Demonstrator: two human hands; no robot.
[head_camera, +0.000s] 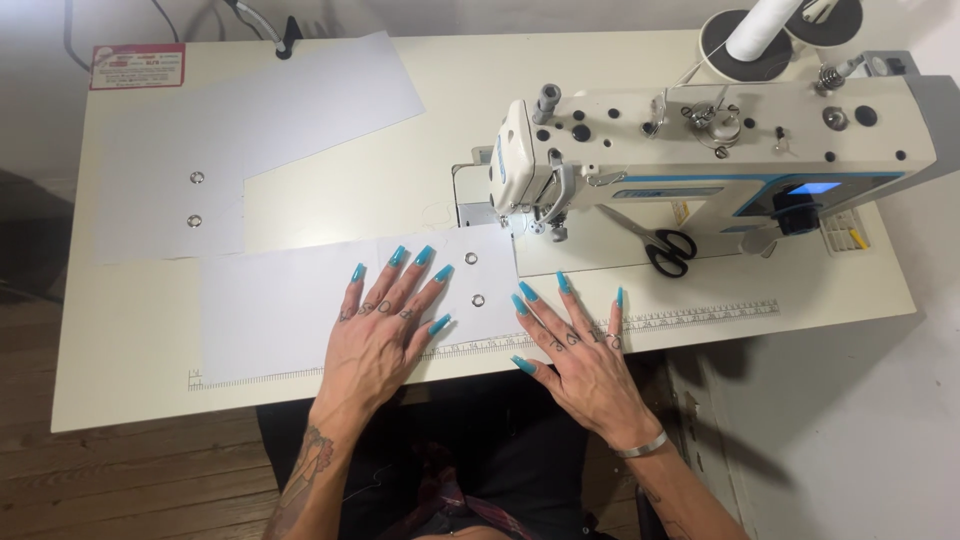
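Head view: left hand (372, 335) fingers splayed flat on white sheet (290, 300); right hand (580, 350) flat, gripping nothing; forearms cropped.

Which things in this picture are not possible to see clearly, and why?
Head view:
- Needle under the sewing machine: hidden behind its head.
- White sheet: partly covered by the left hand.
- Right hand: contact of its fingertips with the sheet cannot be told.
- Thread cones: cut off by the top edge.
- Ruler markings: too small.
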